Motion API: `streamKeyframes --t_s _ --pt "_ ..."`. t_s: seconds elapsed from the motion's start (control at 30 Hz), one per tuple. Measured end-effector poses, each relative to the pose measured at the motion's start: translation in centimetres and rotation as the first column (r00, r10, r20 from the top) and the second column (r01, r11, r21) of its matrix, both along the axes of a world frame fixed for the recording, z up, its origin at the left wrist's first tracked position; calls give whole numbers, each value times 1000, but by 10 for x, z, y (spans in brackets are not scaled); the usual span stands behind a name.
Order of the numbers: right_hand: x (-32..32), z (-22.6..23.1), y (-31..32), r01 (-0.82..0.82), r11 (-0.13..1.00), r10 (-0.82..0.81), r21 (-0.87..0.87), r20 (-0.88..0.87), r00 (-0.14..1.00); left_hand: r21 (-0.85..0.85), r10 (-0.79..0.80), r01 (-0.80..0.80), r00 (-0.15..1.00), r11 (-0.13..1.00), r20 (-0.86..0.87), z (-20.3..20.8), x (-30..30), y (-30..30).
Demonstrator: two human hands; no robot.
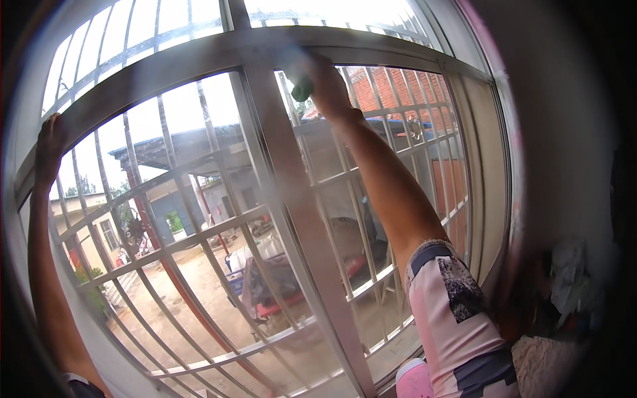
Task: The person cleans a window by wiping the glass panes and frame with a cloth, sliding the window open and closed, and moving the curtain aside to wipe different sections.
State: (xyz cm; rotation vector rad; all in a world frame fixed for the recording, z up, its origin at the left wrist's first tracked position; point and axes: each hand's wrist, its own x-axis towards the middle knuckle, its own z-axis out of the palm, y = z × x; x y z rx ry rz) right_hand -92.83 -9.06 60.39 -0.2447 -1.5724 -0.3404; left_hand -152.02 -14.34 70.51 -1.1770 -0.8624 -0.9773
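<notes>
Right sleeve pale pink with navy blocks, black-and-white speckled patch, navy band and lacy edging at the cuff, left sleeve barely showing, dark with pale edging, forearms bare.

And there's open room just left of the centre post; right arm crosses its right, window bars behind!

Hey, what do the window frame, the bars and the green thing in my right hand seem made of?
Frame: likely metal, perhaps aluminium; smooth grey profiles with soft sheen.
Bars: likely metal, pale and shiny; slim, with bright highlights.
Green thing: perhaps cloth, from its bunched look; blur hides its finish.
</notes>
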Motion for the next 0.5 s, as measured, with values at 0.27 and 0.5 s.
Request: streamKeyframes --t_s 0.27,0.5 --pt "164 -14 -9 713 690 -656 -129 -528 539 91 -188 198 976 976 -109 -2 53 9" --pt "-74 -11 -42 470 819 -265 329 -509 819 1 22 -22 998 1000 56 -11 35 -35"
